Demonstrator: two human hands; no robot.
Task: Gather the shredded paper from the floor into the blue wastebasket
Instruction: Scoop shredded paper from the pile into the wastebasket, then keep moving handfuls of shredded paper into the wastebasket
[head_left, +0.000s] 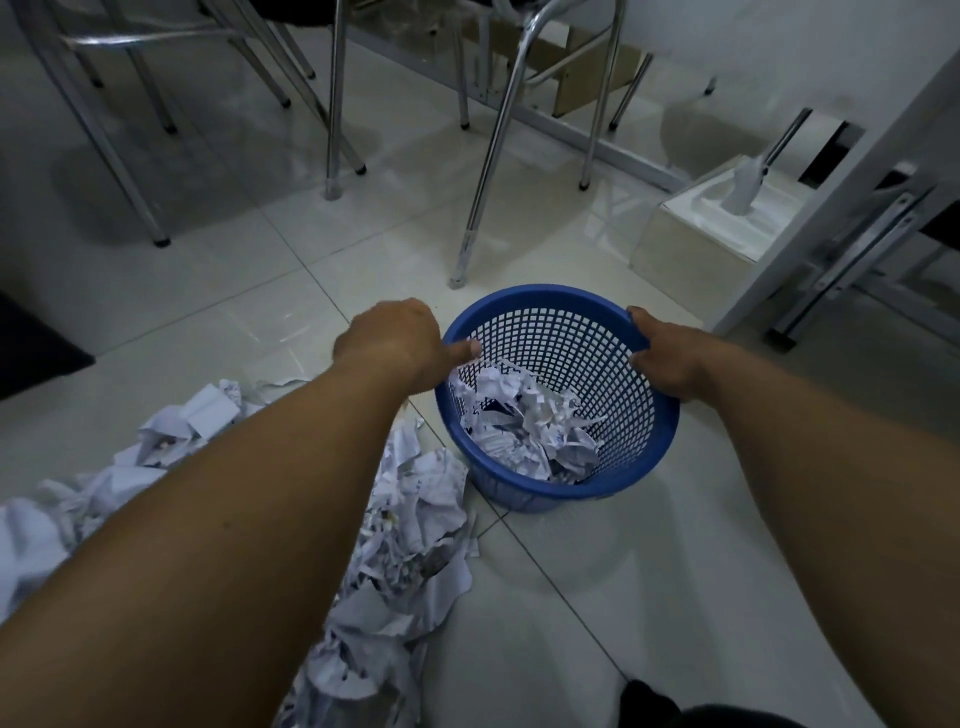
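The blue wastebasket is on the tiled floor, held between the two hands; I cannot tell for sure whether it stands flat or leans a little toward the person. The left hand grips the rim on its own side, with the thumb hooked over the edge to the inside of the mesh wall and the other fingers hidden outside. The right hand grips the opposite side of the rim, its fingers curled around the edge. I judge that the basket is held like this to bring it closer to the heap, or to steady it for the next load. Below both grips, in the bottom of the basket, lies the gathered paper, white, crumpled and torn, with dark print; it covers only the lower part. Much shredded paper lies on the floor in a long heap, outside the left grip and under the left forearm, its nearest pieces just beside the basket's base. Beyond the grips stand metal chair legs, and past the right hand a white box.
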